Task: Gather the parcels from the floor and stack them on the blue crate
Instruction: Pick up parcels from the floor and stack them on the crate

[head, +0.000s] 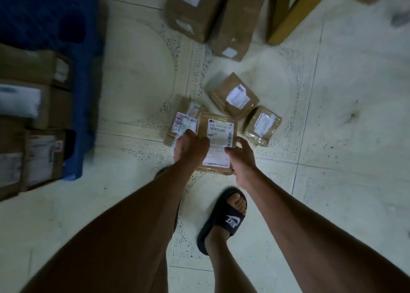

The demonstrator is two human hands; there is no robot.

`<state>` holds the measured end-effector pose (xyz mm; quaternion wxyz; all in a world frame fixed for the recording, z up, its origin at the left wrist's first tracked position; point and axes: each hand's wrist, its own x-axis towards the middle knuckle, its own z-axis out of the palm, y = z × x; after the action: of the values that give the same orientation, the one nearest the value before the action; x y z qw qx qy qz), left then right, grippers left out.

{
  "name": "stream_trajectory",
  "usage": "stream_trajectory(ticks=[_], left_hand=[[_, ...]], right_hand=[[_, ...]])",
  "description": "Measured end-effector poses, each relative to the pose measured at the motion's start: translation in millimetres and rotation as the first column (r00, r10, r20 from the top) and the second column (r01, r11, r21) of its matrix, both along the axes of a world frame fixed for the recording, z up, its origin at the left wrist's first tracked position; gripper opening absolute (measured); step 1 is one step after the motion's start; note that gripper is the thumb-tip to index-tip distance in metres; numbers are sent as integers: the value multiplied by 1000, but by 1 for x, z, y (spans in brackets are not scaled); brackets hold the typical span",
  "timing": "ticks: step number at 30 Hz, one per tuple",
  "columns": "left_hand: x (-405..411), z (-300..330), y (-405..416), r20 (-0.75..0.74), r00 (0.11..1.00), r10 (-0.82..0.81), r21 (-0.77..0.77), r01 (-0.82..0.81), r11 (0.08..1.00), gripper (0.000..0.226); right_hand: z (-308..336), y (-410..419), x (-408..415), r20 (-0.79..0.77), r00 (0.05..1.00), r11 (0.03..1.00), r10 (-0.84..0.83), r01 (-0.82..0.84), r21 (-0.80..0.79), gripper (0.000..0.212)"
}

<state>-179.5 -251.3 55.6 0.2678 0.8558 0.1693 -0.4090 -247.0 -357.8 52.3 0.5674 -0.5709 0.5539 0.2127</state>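
At the far left, the blue plastic crate (66, 26) already carries several brown cardboard parcels with white labels (33, 106), stacked along its near and left part; its far end is bare, so there looks to be room for more. That part of the job appears done.

Moving right to the middle of the pale tiled floor (332, 159), a cluster of four small parcels is left. The leftmost is a flat brown parcel with a red-and-white label (184, 119), touching the flat brown parcel with the large white barcode label (218, 133) beside it. The left hand (190, 146) rests on the seam between these two, its fingers curled down over their edges. The right hand (240, 155) is on the barcode parcel's right side, its fingers closing around the edge. Both hands seem to be grasping this parcel, though whether it has left the floor I cannot tell.

Further right lie a squarish brown box with a torn white label (235, 95) and a small taped brown box (263, 125), both untouched. At the far middle, two larger brown cartons (210, 11) also wait. Roughly half the work seems left.
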Motion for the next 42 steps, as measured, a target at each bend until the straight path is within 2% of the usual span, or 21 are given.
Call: stream_trajectory(ticks=[3,7,13,17,22,26,29,33,36,39,40,42], left_hand=[[11,41,18,-42,982,185,-116,-188,975,31],[46,100,72,-20,916,400,-225,-394,891,26],[102,176,177,32,778,628,-306,-590,747,19],[128,203,258,58,670,740,-310,-692,652,23],[146,224,339,78,621,780,-315,-726,611,16],[156,238,385,105,600,793,-320,-735,598,21],[170,243,414,133,597,791,-313,-732,605,21],[197,240,449,87,544,835,-326,-776,540,14],[223,235,471,89,485,870,-332,-809,485,13],[250,229,492,110,523,845,-260,-806,532,22],[259,226,501,128,545,828,-240,-794,559,26],[279,217,521,170,610,774,-185,-752,633,33]], right_hand=[[39,8,31,74,985,987,155,-151,-57,29],[101,43,97,203,874,897,442,-426,-116,31],[175,144,184,264,730,775,631,-575,-263,29],[206,228,229,283,627,687,726,-673,-272,25],[232,314,260,298,571,641,765,-721,-265,24],[244,365,284,288,509,578,811,-770,-271,22],[248,395,304,257,497,554,829,-790,-261,20],[243,427,335,239,451,506,860,-816,-281,19],[235,455,370,235,367,427,900,-849,-310,19],[223,476,399,217,332,386,918,-875,-294,24],[217,483,407,225,331,387,916,-879,-280,30],[205,496,422,221,351,399,910,-886,-236,56]])
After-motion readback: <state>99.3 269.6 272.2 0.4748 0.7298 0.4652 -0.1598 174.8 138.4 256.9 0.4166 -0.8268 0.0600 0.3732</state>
